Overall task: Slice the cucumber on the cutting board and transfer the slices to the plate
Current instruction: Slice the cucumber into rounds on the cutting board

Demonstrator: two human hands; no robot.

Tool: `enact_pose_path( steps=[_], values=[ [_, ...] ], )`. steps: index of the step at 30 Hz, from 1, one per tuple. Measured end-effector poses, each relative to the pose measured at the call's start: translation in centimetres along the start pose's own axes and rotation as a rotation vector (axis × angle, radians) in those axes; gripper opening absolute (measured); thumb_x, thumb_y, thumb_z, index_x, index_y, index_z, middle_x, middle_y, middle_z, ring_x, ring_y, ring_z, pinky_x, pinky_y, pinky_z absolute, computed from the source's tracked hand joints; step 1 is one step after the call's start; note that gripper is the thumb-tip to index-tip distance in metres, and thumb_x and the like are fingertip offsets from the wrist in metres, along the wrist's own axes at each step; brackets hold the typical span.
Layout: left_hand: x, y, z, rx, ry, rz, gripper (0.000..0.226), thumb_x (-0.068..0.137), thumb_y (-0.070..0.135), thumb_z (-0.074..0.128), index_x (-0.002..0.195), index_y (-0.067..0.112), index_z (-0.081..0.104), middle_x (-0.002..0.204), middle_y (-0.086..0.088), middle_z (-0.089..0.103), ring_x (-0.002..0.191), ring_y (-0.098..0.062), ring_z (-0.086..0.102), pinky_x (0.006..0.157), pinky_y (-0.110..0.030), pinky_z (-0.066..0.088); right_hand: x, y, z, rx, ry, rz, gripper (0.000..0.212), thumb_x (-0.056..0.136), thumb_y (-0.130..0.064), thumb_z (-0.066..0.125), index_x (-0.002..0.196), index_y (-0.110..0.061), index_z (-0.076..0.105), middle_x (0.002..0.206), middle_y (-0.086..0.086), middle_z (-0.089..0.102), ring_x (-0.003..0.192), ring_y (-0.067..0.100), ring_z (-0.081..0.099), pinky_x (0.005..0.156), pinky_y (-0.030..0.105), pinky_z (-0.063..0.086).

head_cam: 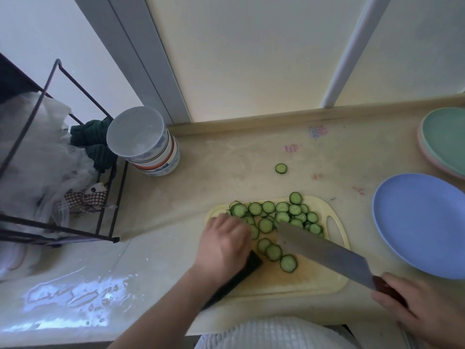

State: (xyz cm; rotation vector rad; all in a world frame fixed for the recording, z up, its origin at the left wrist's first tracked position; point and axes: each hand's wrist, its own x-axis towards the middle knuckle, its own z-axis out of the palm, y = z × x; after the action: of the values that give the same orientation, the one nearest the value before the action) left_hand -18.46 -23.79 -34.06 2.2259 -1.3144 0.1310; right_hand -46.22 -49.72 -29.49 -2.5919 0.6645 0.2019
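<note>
Blue plate: one; stray cucumber slice: one.

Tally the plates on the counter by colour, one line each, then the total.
Blue plate: 1
Green plate: 1
Pink plate, under the green one, only its rim showing: 1
Total: 3

This is a home kitchen. A worn beige bench carries stacked bowls, coloured plates and a wire dish rack. A window frame rises behind.
</note>
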Motion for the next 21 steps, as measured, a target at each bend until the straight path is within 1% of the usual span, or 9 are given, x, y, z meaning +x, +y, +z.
enact_pose_path(
  steps=[1,3,6,7,9,12,16,18,21],
  values=[
    [-0.4,1.1,0.7,0.035,-0.080,0.051,0.006,0.087,0.022,0.066,0.084,0.016,0.068,0.087,0.002,0.066,0.082,-0.024,0.058,0.073,-0.037,0.047,-0.6,0.7,0.2,0.045,0.013,0.065,0.054,0.075,-0.089,0.026,0.076,-0.039,0.045,0.053,-0.010,0.052,0.045,0.003,0.049,0.048,0.021,0.043],
    [-0.7,3.3,2.0,0.111,-0.234,0.100,0.019,0.086,0.038,0.062,0.085,0.020,0.068,0.090,0.004,0.067,0.084,-0.023,0.058,0.076,-0.036,0.047,-1.0,1.5,0.8,0.075,0.002,0.162,0.064,0.069,-0.094,0.020,0.077,-0.037,0.047,0.057,-0.006,0.055,0.050,0.007,0.053,0.053,0.023,0.044],
    [0.0,6.0,3.1,0.286,-0.466,0.073,0.038,0.082,0.057,0.060,0.087,0.021,0.068,0.090,0.001,0.066,0.082,-0.026,0.060,0.078,-0.043,0.050,-0.8,0.9,1.0,0.067,-0.027,0.197,0.067,0.067,-0.095,0.015,0.074,-0.034,0.043,0.061,-0.002,0.055,0.052,0.011,0.053,0.051,0.023,0.042],
    [0.2,6.5,3.2,0.333,-0.513,0.044,0.044,0.080,0.062,0.062,0.091,0.020,0.068,0.092,-0.001,0.065,0.083,-0.027,0.060,0.079,-0.045,0.051,-0.7,0.7,1.1,0.062,-0.029,0.196,0.068,0.067,-0.095,0.014,0.074,-0.034,0.043,0.062,-0.002,0.056,0.052,0.011,0.053,0.051,0.023,0.041],
    [0.4,7.3,3.4,0.368,-0.588,-0.014,0.053,0.081,0.064,0.065,0.107,0.017,0.066,0.108,-0.007,0.063,0.092,-0.031,0.060,0.085,-0.047,0.050,-0.7,0.1,1.2,0.055,-0.027,0.188,0.068,0.066,-0.095,0.011,0.075,-0.035,0.041,0.063,-0.004,0.056,0.054,0.011,0.053,0.051,0.024,0.042],
    [0.4,7.9,3.5,0.368,-0.634,-0.054,0.058,0.089,0.060,0.060,0.126,0.015,0.059,0.129,-0.012,0.056,0.107,-0.037,0.056,0.093,-0.052,0.045,-0.8,-0.4,1.6,0.056,-0.031,0.176,0.071,0.066,-0.095,0.010,0.068,-0.029,0.039,0.060,-0.005,0.054,0.055,0.013,0.051,0.052,0.027,0.043],
    [0.7,8.5,3.1,0.372,-0.668,-0.108,0.061,0.098,0.056,0.049,0.142,0.015,0.042,0.147,-0.015,0.038,0.125,-0.042,0.045,0.104,-0.059,0.033,-0.9,-0.7,1.9,0.024,-0.040,0.153,0.074,0.065,-0.095,0.010,0.064,-0.025,0.037,0.061,-0.014,0.053,0.057,0.013,0.051,0.049,0.024,0.039],
    [1.0,8.8,2.9,0.371,-0.698,-0.130,0.059,0.099,0.054,0.048,0.143,0.015,0.039,0.146,-0.015,0.036,0.125,-0.042,0.042,0.104,-0.058,0.032,-0.8,-0.7,2.0,0.020,-0.033,0.160,0.076,0.064,-0.095,0.009,0.064,-0.025,0.037,0.062,-0.016,0.054,0.058,0.012,0.051,0.051,0.026,0.041],
    [1.4,8.7,3.0,0.285,-0.690,-0.193,0.050,0.098,0.050,0.054,0.134,0.017,0.045,0.135,-0.010,0.041,0.117,-0.037,0.043,0.098,-0.050,0.037,-0.7,-0.7,2.2,0.012,-0.030,0.160,0.078,0.064,-0.095,0.009,0.065,-0.024,0.038,0.063,-0.018,0.055,0.057,0.010,0.052,0.052,0.026,0.042]
  ],
)
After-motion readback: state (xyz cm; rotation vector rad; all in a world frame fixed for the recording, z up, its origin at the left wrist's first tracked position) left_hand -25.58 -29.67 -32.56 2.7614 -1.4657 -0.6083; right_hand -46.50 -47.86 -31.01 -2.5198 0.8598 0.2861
